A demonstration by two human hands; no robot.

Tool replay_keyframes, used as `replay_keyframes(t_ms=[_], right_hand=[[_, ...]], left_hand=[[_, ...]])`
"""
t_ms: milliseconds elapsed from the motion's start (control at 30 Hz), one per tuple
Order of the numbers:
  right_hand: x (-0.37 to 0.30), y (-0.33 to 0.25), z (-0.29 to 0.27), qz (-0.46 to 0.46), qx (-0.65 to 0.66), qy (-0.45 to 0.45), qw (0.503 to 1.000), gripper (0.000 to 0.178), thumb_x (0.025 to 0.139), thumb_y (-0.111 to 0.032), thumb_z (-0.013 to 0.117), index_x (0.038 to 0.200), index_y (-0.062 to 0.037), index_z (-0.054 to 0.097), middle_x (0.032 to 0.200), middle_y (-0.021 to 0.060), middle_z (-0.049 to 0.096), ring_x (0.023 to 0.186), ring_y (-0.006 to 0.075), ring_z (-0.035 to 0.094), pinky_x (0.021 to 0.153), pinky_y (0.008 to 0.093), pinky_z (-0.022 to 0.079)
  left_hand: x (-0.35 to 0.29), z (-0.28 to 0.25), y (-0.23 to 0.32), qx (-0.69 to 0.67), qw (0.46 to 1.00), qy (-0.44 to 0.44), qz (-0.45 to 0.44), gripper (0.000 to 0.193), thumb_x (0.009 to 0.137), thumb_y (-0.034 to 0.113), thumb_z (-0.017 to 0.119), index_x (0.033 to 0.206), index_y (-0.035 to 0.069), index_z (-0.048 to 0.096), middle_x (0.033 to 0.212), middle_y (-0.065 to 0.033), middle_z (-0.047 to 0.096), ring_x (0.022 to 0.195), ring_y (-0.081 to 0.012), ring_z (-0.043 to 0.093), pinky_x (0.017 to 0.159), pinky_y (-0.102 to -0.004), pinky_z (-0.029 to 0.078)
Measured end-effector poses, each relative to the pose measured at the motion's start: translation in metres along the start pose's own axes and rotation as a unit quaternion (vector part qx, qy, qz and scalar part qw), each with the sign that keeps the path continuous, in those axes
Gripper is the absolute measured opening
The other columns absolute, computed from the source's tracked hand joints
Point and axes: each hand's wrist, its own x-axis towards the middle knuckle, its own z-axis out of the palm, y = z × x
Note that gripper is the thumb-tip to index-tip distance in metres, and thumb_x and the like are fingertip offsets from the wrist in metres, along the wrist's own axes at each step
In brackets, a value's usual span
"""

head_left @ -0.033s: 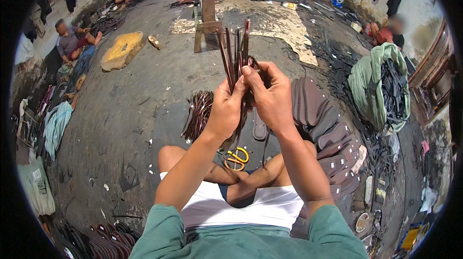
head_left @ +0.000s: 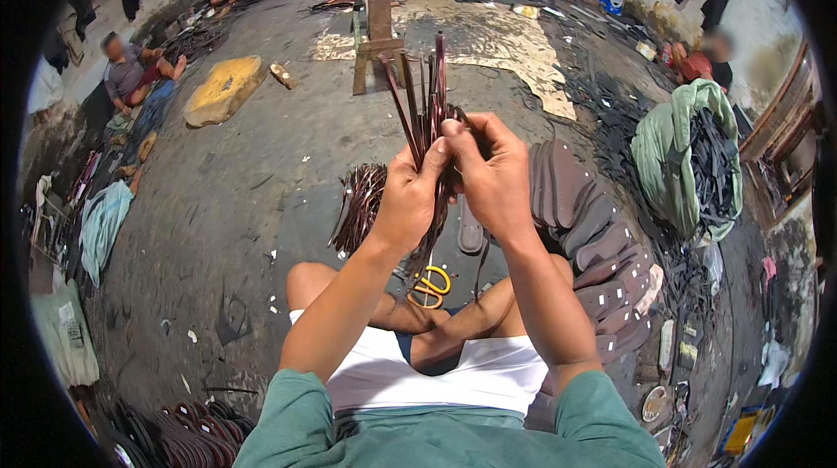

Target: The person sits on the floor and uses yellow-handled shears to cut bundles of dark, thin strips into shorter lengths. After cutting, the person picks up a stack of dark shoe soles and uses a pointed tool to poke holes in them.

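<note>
The left hand has its grip clamped around a bundle of glossy dark-brown strips, raised in front of the person's crossed legs; the right hand, just beside it, pinches the same strips. Below lie yellow-handled scissors. A 2nd strip bundle lies left; overlapping brown shoe soles, right.

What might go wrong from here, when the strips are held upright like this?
The strips fan out unevenly above the left grip and right grip, so some might slip if either loosens. Dropped ones could mix with the pile nearby. The yellow-handled scissors lie very near the bare legs, so a shifting leg might touch them.
</note>
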Motion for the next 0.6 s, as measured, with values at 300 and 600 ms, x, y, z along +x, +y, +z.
replay_keyframes(t_ms=[300, 600], right_hand=[[-0.01, 0.008, 0.012, -0.036, 0.001, 0.042, 0.998, 0.029, 0.103, -0.029, 0.047, 0.094, -0.0031, 0.054, 0.078, 0.0, 0.056, 0.071, 0.0086, 0.051, 0.064, 0.0261, 0.045], [0.002, -0.014, -0.081, -0.047, 0.24, 0.334, 0.911, 0.031, 0.101, -0.041, 0.048, 0.105, -0.01, 0.049, 0.067, -0.004, 0.037, 0.052, 0.0064, 0.037, 0.045, 0.023, 0.038]], left_hand=[[-0.004, -0.008, 0.001, 0.067, 0.995, 0.061, 0.039, 0.03, 0.101, 0.03, 0.053, 0.094, 0.004, 0.066, 0.076, -0.0011, 0.063, 0.062, -0.0092, 0.057, 0.059, -0.026, 0.047], [0.026, -0.098, 0.042, -0.019, 0.95, 0.298, 0.087, 0.025, 0.096, 0.036, 0.06, 0.086, 0.013, 0.06, 0.075, 0.0052, 0.056, 0.055, -0.002, 0.044, 0.045, -0.0179, 0.034]])
